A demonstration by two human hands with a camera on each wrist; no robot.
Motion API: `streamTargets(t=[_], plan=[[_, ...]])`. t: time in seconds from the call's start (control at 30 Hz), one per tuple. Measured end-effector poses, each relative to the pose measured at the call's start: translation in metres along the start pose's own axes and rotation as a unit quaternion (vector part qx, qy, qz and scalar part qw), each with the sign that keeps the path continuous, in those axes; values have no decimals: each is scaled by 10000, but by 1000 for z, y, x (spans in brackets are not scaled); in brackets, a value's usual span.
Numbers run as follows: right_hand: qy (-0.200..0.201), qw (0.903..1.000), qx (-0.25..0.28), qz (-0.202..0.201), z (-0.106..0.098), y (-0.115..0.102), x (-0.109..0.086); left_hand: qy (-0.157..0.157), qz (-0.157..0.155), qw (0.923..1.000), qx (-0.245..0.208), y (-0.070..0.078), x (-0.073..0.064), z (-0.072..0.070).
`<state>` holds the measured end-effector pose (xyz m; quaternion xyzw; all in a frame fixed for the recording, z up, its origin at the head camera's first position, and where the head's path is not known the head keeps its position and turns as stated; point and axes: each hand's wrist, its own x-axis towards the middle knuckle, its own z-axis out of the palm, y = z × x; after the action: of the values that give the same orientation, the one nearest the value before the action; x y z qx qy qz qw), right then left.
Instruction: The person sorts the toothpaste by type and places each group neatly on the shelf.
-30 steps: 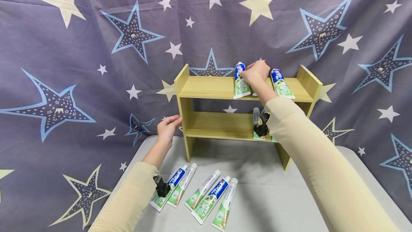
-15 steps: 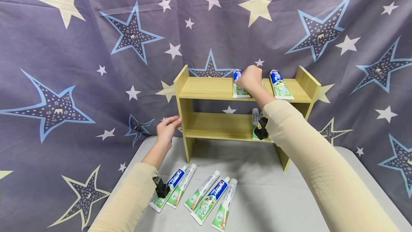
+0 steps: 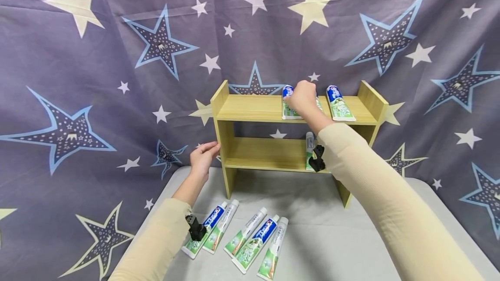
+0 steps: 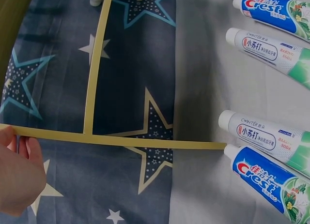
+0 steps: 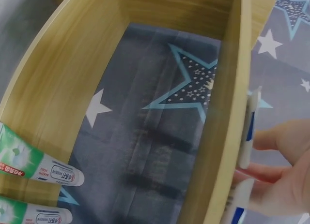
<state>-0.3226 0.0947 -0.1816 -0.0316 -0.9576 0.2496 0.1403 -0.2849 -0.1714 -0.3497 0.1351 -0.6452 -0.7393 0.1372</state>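
Wooden shelf (image 3: 269, 151) in front; left hand (image 3: 203, 158) touches its side panel (image 3: 226, 159), can't tell if pinching. Right hand (image 3: 304, 96) has thumb and fingers curled over toothpaste tube (image 3: 289, 111), flat on top board (image 3: 250, 107). Tube likely light, soft, slightly slippery; grip across long edges, gently.

A pale wooden shelf unit (image 3: 250, 107) stands upright right of centre, the left hand (image 3: 202, 158) touching its left side board. On its upper board the right hand (image 3: 303, 98) holds a blue-and-green toothpaste tube (image 3: 288, 112); another tube (image 3: 319, 104), partly hidden, lies beside it, and a third tube (image 3: 340, 104) further right. Two white-and-green tubes (image 5: 36, 158) lie on the lower board. Five loose tubes (image 3: 255, 245) lie slanted at lower centre.
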Motion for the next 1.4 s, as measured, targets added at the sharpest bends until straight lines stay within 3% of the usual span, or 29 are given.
streamTargets(t=[0.37,0.6,0.8,0.93,1.17,1.4], plan=[[-388,9973,581,-207,-30,11,-27,-14,109,9999,26,3,-5,2],[13,9937,622,-931,-43,36,-51,33,148,9999,26,2,-4,0],[298,9885,967,-1128,-50,62,-74,60,147,9999,-51,1,-5,0],[723,9819,1201,-1271,-50,82,-87,50,164,9998,-33,1,-6,-1],[1628,9613,1762,-1350,-34,124,-101,-73,235,9996,129,1,-6,-4],[2359,9225,2819,-1179,-9,170,-109,-253,381,9985,312,-2,-8,-8]])
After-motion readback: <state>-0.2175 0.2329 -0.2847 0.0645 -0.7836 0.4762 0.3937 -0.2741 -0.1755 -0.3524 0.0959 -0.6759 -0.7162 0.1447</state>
